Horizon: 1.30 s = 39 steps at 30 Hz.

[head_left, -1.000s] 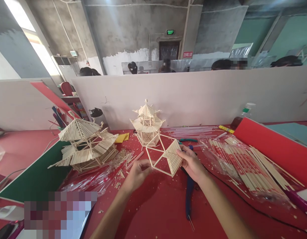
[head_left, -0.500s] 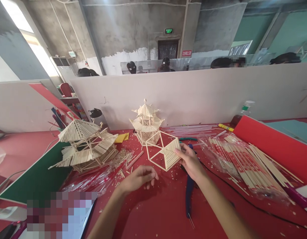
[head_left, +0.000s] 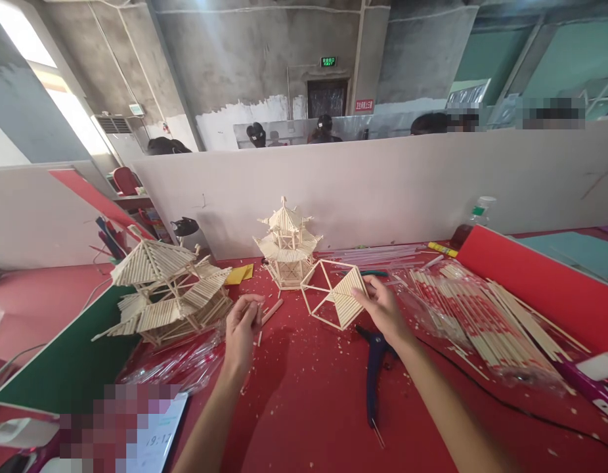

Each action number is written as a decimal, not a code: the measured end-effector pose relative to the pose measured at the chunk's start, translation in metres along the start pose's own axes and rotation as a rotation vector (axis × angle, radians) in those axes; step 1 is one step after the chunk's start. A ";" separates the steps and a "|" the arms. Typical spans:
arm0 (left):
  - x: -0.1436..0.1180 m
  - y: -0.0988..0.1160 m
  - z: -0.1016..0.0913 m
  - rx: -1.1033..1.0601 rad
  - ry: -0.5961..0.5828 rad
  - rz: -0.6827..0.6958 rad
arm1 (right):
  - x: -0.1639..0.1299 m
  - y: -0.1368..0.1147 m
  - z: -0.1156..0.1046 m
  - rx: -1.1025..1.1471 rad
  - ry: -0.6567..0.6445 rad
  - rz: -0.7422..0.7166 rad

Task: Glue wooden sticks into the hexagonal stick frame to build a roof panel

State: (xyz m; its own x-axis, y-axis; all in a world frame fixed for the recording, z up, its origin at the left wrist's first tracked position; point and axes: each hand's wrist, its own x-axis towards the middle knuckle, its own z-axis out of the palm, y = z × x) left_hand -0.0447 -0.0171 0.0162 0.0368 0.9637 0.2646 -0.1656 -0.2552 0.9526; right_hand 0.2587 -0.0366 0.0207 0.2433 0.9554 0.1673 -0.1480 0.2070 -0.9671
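My right hand [head_left: 384, 307] grips a hexagonal stick frame [head_left: 318, 314] by its edge, thumb on top. Thin sticks make its outline and spokes, and rows of sticks fill the part near my thumb. My left hand [head_left: 243, 328] is raised to the left of the frame, apart from it, fingers curled in against the thumb; whatever it may hold is hidden. Behind the frame a small stick pagoda [head_left: 287, 246] stands upright. A larger stick pagoda [head_left: 171, 289] stands left of my left hand.
A blue-handled tool [head_left: 375, 374] lies under my right forearm. Bagged sticks [head_left: 474, 322] are at the right, beside a red board [head_left: 525, 282]. A phone [head_left: 161, 427] lies at front left. A white partition [head_left: 383, 190] closes the back. Wood bits litter the red tabletop [head_left: 304, 407].
My left hand has moved up and to the left, away from the frame, its fingers now curled upward. My right hand has carried the frame slightly right. The view has shifted a little.
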 end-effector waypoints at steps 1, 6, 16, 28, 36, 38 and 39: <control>0.001 -0.002 0.001 0.055 0.016 0.017 | -0.001 -0.002 0.000 0.016 -0.009 0.007; -0.004 -0.011 0.012 0.306 -0.057 0.096 | -0.006 -0.012 0.005 0.103 -0.024 0.039; -0.010 -0.004 0.016 0.611 -0.057 0.255 | -0.009 -0.007 0.013 0.098 -0.044 0.036; -0.029 -0.008 0.041 0.977 -0.153 0.533 | -0.023 0.005 0.038 -0.016 -0.102 -0.021; -0.027 -0.012 0.040 1.063 -0.080 0.746 | -0.033 0.011 0.049 -0.051 -0.181 -0.018; -0.027 -0.011 0.037 1.061 -0.096 0.777 | -0.033 0.012 0.050 -0.054 -0.185 -0.014; -0.027 -0.011 0.035 1.060 -0.121 0.782 | -0.033 0.012 0.050 -0.050 -0.185 -0.012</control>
State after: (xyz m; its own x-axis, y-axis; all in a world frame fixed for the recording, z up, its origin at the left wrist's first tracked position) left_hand -0.0092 -0.0430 0.0041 0.3806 0.5359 0.7536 0.6605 -0.7279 0.1841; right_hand 0.2009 -0.0551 0.0127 0.0635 0.9762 0.2073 -0.0971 0.2128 -0.9723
